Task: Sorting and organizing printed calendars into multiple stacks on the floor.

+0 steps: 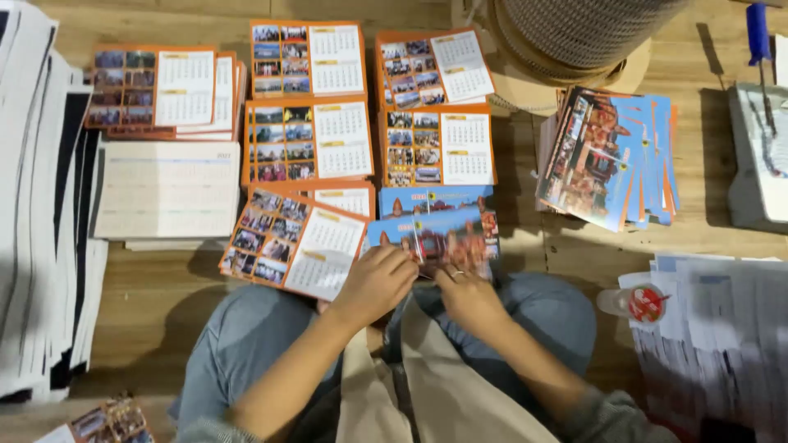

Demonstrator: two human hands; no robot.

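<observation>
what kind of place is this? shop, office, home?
Likely a small print or binding workshop, worked on a wooden floor. Sorted stacks of orange-bordered calendar pages, a big spool of wire binding coil, and both hands gathering blue picture cover sheets.

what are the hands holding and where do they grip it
Both hands hold the blue picture card by its near edge: the left hand pinches it toward the left corner, the right hand further right. The exact finger placement is blurred.

Beneath the fingers (392, 261), the near edge of the blue picture-printed card (447, 236) is hidden. Far left of them, tall white paper stacks (33, 205) run off frame; calendar print is unreadably small.
</observation>
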